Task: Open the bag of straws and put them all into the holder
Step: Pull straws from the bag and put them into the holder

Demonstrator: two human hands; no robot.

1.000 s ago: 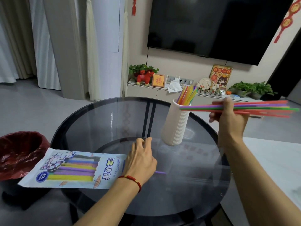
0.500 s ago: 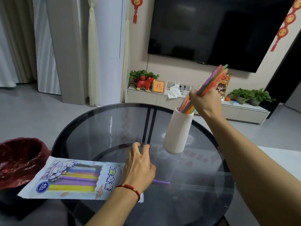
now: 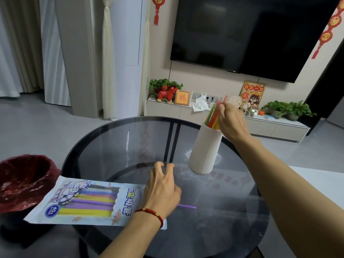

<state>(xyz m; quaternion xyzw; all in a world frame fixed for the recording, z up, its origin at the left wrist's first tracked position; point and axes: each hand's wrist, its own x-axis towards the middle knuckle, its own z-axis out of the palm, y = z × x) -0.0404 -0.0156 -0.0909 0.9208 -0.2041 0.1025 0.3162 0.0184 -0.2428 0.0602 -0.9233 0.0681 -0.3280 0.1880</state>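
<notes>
A white ribbed holder (image 3: 206, 149) stands upright on the round glass table (image 3: 115, 146), right of centre. Coloured straws (image 3: 213, 116) stick out of its mouth. My right hand (image 3: 230, 120) is just above the holder's rim, fingers closed around the upper part of those straws. The printed straw bag (image 3: 89, 202) lies flat at the table's left edge with purple and yellow straws showing inside. My left hand (image 3: 162, 190) rests on the bag's open right end, fingers spread. A single purple straw (image 3: 188, 206) pokes out from under that hand onto the glass.
A bin with a dark red liner (image 3: 24, 181) stands on the floor left of the table. A white surface (image 3: 316, 185) adjoins the table on the right. Beyond are a low TV cabinet (image 3: 232, 120) with ornaments and plants, and a wall-mounted television (image 3: 251, 34).
My right hand swung the bundle of straws from level at the right to upright, then lowered it into the holder. My left hand stayed on the bag.
</notes>
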